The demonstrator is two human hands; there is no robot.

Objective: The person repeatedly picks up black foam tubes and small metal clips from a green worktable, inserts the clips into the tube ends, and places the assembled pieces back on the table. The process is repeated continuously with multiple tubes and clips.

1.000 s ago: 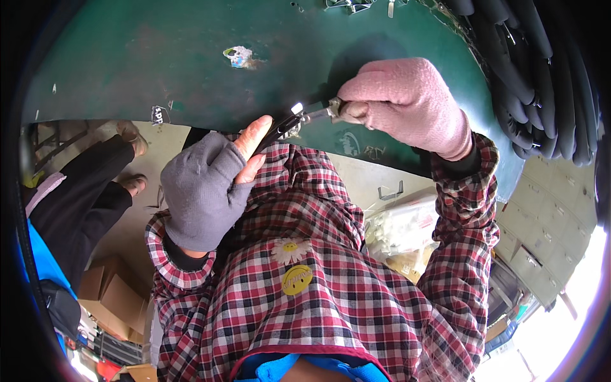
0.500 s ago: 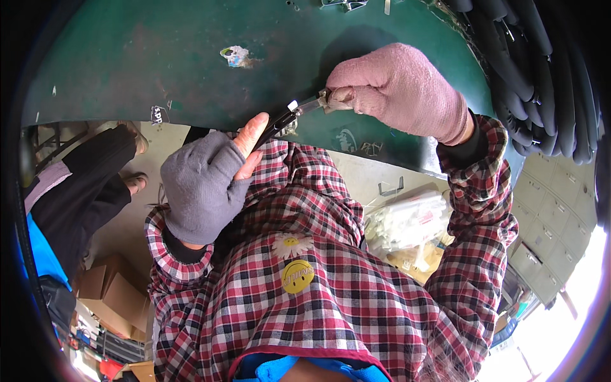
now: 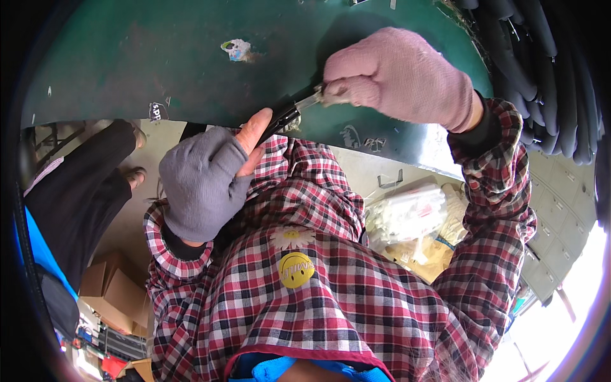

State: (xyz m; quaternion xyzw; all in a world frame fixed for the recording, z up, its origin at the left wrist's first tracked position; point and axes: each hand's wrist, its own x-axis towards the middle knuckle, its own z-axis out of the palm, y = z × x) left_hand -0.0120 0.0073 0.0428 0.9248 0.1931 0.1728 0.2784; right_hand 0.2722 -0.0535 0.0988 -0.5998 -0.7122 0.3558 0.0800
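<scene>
My left hand, in a grey glove with bare thumb and fingertip, is closed around a black rod-like piece. The piece points up and right and has a shiny, see-through or metallic end. Pink glove cloth covers my right hand, whose fingers pinch at that end. A small pale, worn bit shows at these fingertips; I cannot make out whether it is glove cloth or a separate thing. Both hands are over the near edge of the green table.
Many long dark padded pieces hang at the right. Below the table lie clear plastic bags of white items. Grey drawers stand at the right. Another person's dark-trousered legs and a cardboard box are at the left.
My right hand has shifted slightly up, its wrist and forearm swinging outward to the right. A small white tab seen earlier on the black piece no longer shows. My left hand has barely moved.
</scene>
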